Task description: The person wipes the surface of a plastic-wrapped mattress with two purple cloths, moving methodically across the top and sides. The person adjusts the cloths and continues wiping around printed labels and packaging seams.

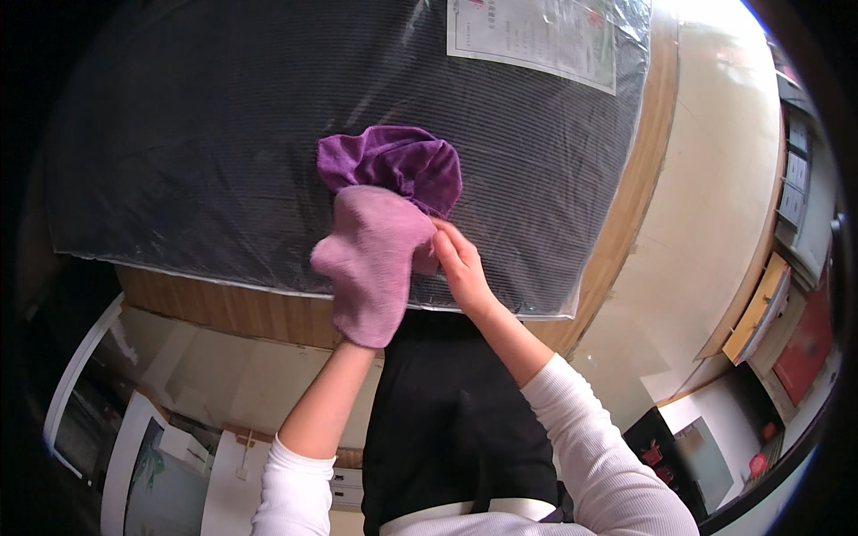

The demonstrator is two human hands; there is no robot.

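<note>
My left hand is inside a pink sock-like cloth (371, 259), which covers it from the fingers down to the wrist and hides how the fingers lie. A bump sticks out on the cloth's left side. At the cloth's right edge, the fingers of my right hand (460, 268) are closed in a pinch on the pink fabric. Directly beyond, a bunched purple cloth (393, 161) touches the far end of the pink one. Whether the covered left hand grips the purple cloth cannot be seen.
Under both hands lies a dark ribbed mattress (223, 170) wrapped in clear plastic, with a printed white sheet (536, 40) at its far right. A wooden bed edge (223, 304) shows below it. Shelves with boxes (794, 188) stand along the right, past the pale floor (706, 196).
</note>
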